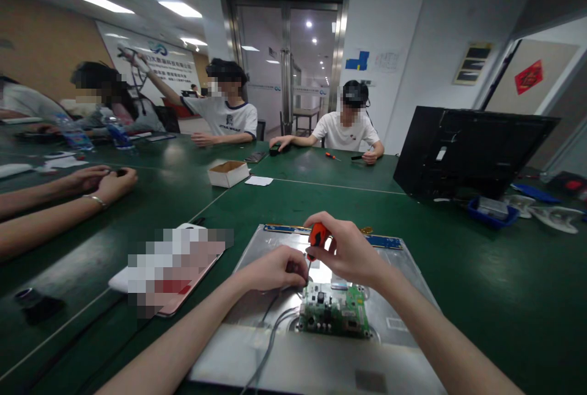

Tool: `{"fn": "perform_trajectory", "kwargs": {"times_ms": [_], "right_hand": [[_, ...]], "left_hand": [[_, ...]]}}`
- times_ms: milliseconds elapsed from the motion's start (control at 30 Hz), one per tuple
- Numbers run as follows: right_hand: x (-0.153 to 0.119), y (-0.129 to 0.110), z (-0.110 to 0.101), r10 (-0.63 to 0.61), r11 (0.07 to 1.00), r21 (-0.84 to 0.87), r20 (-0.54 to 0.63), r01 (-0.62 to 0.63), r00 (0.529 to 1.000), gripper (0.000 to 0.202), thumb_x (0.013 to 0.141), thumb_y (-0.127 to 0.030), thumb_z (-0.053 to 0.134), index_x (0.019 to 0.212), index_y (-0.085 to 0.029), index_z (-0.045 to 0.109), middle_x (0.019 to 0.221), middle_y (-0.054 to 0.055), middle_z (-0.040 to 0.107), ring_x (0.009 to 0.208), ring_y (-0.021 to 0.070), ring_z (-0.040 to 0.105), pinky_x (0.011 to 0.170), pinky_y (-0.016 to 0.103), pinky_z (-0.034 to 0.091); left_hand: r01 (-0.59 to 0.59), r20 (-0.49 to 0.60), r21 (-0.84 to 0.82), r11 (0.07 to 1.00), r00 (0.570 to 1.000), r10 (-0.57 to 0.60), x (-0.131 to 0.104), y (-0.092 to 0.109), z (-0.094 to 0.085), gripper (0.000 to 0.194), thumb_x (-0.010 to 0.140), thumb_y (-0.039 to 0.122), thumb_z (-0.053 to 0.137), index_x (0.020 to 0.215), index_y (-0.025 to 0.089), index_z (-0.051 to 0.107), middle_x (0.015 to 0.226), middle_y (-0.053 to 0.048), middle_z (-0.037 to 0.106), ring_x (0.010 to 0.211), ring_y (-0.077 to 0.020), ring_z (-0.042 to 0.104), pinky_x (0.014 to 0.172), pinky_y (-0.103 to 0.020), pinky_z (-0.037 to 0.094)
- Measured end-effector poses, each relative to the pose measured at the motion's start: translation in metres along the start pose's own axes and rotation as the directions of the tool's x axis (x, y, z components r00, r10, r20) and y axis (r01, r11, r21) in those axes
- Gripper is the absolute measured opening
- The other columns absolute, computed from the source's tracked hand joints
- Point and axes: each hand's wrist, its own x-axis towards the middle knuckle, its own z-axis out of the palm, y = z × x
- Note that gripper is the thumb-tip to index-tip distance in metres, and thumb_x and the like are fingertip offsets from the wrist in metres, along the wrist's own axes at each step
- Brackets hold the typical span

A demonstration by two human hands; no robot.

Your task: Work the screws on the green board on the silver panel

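My right hand (343, 248) is closed around the orange and black handle of a screwdriver (317, 239), whose thin shaft points down at the back left corner of a green circuit board (334, 310). Beside the shaft, my left hand (279, 268) has its fingers curled together at that corner; what they hold, if anything, is hidden. The board lies on a flat silver metal panel (398, 355) with a blue strip (385, 241) along its far edge. Grey cables (270, 346) run from the board's left side towards me.
A pixelated white and pink object (202, 269) lies left of the panel. Beyond are an open white box (228, 173) and a black screen housing (468, 153). A blue tray (493, 213) sits at right. Another person's hands (107, 182) are at left; more people sit across the green table (495, 285).
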Motion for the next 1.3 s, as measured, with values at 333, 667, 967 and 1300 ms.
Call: {"fn": "perform_trajectory", "kwargs": {"times_ms": [333,667,967,1300], "right_hand": [[-0.001,0.002,0.004,-0.011,0.998,-0.06,0.015,0.011,1.0,0.04,0.079,-0.011,0.066,0.114,-0.022,0.049,0.074,-0.004,0.061,0.058,0.0117,0.054,0.058,0.024,0.041],[-0.002,-0.003,-0.004,-0.059,0.991,-0.113,0.083,0.068,0.995,0.037,0.08,-0.012,0.06,0.113,-0.022,0.047,0.086,0.0,0.064,0.071,0.0157,0.06,0.064,0.028,0.044],[-0.001,-0.001,-0.005,-0.001,0.972,-0.237,0.043,0.011,0.999,0.038,0.081,-0.014,0.06,0.115,-0.023,0.047,0.086,0.0,0.063,0.069,0.0151,0.057,0.063,0.028,0.04],[-0.001,-0.002,-0.007,-0.024,0.962,-0.268,0.064,0.04,0.998,0.036,0.083,-0.013,0.062,0.115,-0.022,0.049,0.089,0.001,0.065,0.067,0.0141,0.057,0.063,0.027,0.041]], "left_hand": [[-0.016,-0.013,-0.013,1.0,1.0,0.016,-0.001,0.001,0.0,0.003,0.068,0.017,0.065,0.067,0.015,0.068,0.061,0.002,0.061,0.058,-0.0125,0.052,0.055,-0.022,0.038],[-0.047,-0.005,0.018,0.999,0.999,0.047,-0.001,0.0,-0.001,0.005,0.067,0.014,0.063,0.07,0.015,0.068,0.064,0.002,0.062,0.06,-0.0133,0.054,0.056,-0.022,0.039],[-0.046,-0.002,0.094,0.994,0.999,0.046,-0.001,-0.003,-0.001,0.006,0.068,0.015,0.066,0.074,0.016,0.069,0.062,0.003,0.058,0.06,-0.0128,0.051,0.053,-0.02,0.038],[-0.057,0.0,0.073,0.996,0.998,0.057,-0.003,0.001,-0.001,0.014,0.067,0.013,0.067,0.079,0.017,0.072,0.068,0.002,0.06,0.066,-0.0142,0.052,0.061,-0.023,0.04]]}}
